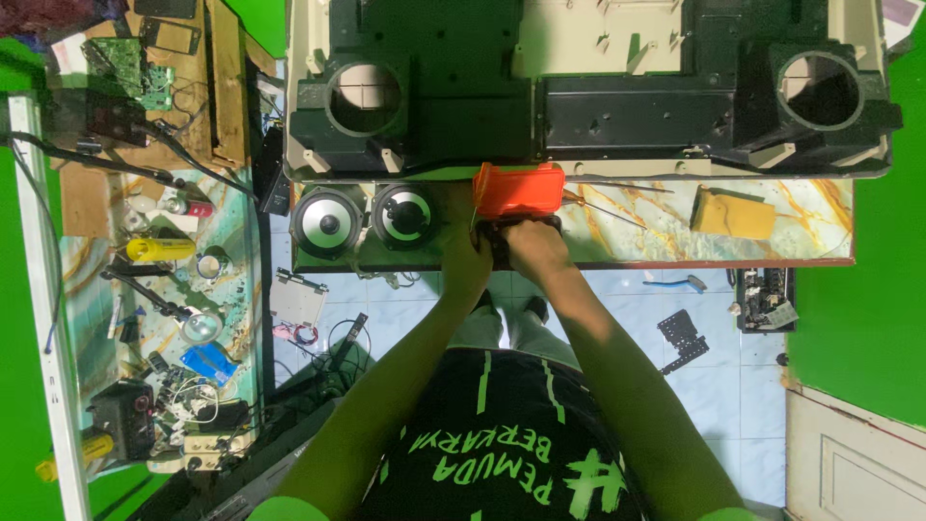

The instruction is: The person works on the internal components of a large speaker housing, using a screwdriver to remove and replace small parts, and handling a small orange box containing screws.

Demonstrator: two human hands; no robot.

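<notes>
Both of my hands meet at the near edge of the table (675, 253). My left hand (465, 262) and my right hand (533, 246) are clenched around a dark tool (500, 234) whose shape I cannot tell. The tool sits just below an orange plastic case (518, 189), and my fingers touch the case's lower edge. The case is closed; its contents are hidden.

Two round speakers (365, 220) lie side by side on the table, just left of my left hand. A yellow block (733, 212) lies well to the right of the case. Behind the case rests a large cream and black cabinet panel (588, 87) with two round openings, both empty.

The table top has a marbled pattern. The floor (627, 318) below is pale blue tile with small black parts on it. A second table (164, 318) at the left carries loose tools, wires and a yellow flashlight (159, 249).
</notes>
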